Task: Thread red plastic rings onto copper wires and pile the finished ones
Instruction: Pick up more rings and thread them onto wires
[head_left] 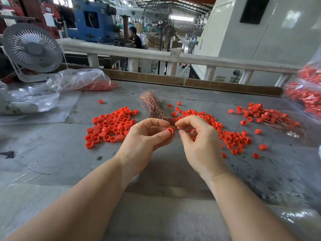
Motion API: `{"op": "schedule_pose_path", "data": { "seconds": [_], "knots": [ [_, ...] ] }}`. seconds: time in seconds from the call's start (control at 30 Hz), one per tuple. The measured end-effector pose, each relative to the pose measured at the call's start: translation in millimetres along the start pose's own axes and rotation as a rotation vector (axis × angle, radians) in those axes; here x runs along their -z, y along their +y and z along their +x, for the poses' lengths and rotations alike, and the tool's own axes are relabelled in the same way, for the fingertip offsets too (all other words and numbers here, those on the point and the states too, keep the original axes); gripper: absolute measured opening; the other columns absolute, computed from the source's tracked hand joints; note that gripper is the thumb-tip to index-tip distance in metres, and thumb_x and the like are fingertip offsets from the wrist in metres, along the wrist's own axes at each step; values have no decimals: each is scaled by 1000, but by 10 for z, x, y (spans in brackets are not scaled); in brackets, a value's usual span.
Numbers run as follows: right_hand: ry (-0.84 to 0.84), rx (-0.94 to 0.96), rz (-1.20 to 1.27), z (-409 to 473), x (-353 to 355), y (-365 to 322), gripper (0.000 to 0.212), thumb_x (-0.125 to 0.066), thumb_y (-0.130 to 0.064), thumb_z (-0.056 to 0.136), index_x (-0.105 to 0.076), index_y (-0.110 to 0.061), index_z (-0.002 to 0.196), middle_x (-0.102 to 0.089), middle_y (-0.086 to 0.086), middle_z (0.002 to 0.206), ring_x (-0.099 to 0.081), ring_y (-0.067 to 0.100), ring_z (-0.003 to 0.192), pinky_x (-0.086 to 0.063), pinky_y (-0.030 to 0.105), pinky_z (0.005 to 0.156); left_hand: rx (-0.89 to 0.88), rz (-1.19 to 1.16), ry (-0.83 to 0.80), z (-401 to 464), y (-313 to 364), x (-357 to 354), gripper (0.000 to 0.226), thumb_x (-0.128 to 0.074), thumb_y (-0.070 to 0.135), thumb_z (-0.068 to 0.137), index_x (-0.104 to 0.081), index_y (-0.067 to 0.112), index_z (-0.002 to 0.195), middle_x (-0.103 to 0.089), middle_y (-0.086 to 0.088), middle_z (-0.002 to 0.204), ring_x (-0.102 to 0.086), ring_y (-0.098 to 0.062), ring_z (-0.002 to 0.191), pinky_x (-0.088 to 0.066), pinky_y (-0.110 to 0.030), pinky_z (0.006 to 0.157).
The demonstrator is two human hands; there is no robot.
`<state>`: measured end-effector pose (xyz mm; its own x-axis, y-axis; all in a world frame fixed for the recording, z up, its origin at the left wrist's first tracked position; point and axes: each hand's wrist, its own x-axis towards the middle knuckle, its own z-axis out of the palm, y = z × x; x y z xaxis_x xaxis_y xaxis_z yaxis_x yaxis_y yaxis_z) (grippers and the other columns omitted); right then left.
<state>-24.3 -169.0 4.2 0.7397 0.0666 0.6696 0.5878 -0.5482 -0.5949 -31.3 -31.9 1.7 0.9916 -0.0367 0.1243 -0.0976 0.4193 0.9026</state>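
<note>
Ring (170, 130) is pinched in my left hand (147, 136) above table centre; my right hand (196, 136) pinches something at its mouth, presumably a wire end too fine to confirm. Risks: wire buckling, ring dropping among loose rings (111, 126) at nine o'clock, away from finished pile (265, 115) at two o'clock.

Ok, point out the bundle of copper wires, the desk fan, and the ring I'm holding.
Bundle of copper wires (154, 106): head view, middle of the strands.
Desk fan (32, 47): head view, centre of the grille.
Red plastic ring (170, 130): head view, its rim, between the left fingertips.
</note>
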Motion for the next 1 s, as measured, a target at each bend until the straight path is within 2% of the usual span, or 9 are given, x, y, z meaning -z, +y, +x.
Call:
{"op": "schedule_pose_path", "data": {
  "seconds": [0.27, 0.37, 0.53, 0.73, 0.8, 1.0],
  "knots": [
    [-12, 15, -21, 7, 2, -8, 19, -62, 8, 78, -67, -9, 83, -65, 1, 82, -59, 17, 78, -49, 32, 72, -166, 284, -2, -11, 10, -38, 27, -63, -16, 75, -60, 10, 83, -69, -4, 70, -65, -10, 69, -54, -20, 69],
    [-21, 17, -31, 5, 2, -13, 19, -62, 9, 77, -67, -9, 81, -64, 1, 81, -59, 18, 78, -48, 33, 72, -208, 344, 5, -18, 15, -39, 31, -63, -18, 74, -58, 12, 81, -69, -6, 72, -64, -9, 66, -53, -18, 68],
    [-20, 6, -35, 8, 4, -13, 18, -62, 9, 77, -67, -8, 81, -64, 2, 82, -59, 18, 79, -48, 34, 73, -223, 368, -1, -4, 0, -39, 36, -62, -21, 72, -50, 12, 80, -70, 1, 63, -65, -6, 64, -52, -15, 65],
    [-26, -8, -50, 2, 13, -12, 19, -61, 10, 78, -68, -8, 82, -65, 1, 83, -59, 17, 80, -48, 33, 73, -240, 423, -19, -1, -2, -37, 35, -63, -22, 71, -47, 9, 75, -68, -12, 75, -68, -7, 69, -53, -17, 68],
    [-22, -7, -49, 1, 14, -10, 19, -61, 9, 78, -68, -8, 82, -65, 1, 83, -59, 17, 80, -49, 33, 72, -228, 400, -15, -7, -4, -36, 32, -62, -21, 73, -47, 7, 73, -67, -18, 78, -67, -8, 70, -54, -18, 69],
    [30, 18, -17, 8, 16, -7, 14, -62, 5, 80, -66, -8, 81, -64, -1, 81, -56, 12, 76, -45, 23, 71, -9, 59, -22, -2, -5, 7, 18, -54, -11, 83, -56, 6, 75, -70, -10, 73, -68, -17, 71, -56, -23, 66]
  ]
}}
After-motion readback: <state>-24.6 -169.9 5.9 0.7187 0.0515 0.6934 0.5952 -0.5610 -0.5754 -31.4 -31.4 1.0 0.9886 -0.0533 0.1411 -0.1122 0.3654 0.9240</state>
